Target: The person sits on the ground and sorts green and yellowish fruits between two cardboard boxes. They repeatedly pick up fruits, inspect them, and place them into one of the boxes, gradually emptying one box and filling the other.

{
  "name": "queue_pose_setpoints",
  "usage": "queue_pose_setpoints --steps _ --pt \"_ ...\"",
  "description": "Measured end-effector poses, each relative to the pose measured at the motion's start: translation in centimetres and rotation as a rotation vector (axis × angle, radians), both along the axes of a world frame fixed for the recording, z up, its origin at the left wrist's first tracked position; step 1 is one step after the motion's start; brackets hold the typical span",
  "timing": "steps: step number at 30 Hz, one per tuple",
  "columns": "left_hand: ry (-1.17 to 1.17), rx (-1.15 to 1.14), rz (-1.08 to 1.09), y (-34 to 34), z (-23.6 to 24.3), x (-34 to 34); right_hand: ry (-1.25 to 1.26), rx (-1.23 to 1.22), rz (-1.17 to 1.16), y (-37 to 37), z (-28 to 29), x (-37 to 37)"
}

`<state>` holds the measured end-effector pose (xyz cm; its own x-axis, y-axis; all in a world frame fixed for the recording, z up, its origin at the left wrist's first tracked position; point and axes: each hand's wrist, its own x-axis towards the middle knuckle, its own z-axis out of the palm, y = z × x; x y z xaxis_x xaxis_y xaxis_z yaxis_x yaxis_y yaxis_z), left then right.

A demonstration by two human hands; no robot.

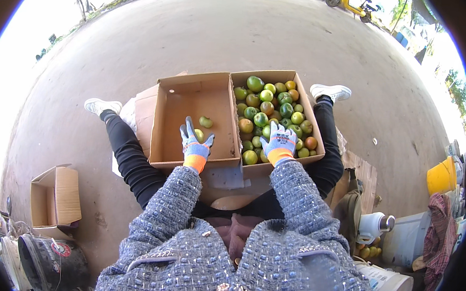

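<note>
Over two boxes (179, 106), my left hand (196, 147) splays; my right hand (280, 140), grip unclear, could bruise crowded tomatoes (261, 119) by pressing.

**Both our arms reach forward**

Our legs (127, 149) splay wide; our forearms (173, 187) stretch ahead, wrists (194, 162) at the boxes' (179, 101) near edges. Our gloved left hand (195, 147) spreads its fingers, thumb out rightward. Our gloved right hand (280, 139) shows its back, fingers pointing away, thumb angled left.
</note>
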<state>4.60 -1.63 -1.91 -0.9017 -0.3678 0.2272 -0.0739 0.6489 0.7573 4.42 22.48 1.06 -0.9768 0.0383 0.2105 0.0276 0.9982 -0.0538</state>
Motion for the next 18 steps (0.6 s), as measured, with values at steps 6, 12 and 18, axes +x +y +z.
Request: queue_pose_setpoints --steps 6,12,18 --pt "0.194 -0.572 -0.589 0.9 0.8 3.3 0.109 -0.188 -0.012 1.2 -1.8 -0.3" --pt "-0.151 -0.745 -0.696 1.3 1.7 4.9 0.317 -0.463 0.053 1.4 -2.4 -0.4" --pt "-0.109 -0.793 -0.694 1.2 0.8 4.7 0.352 -0.444 0.089 1.5 -2.7 -0.6"
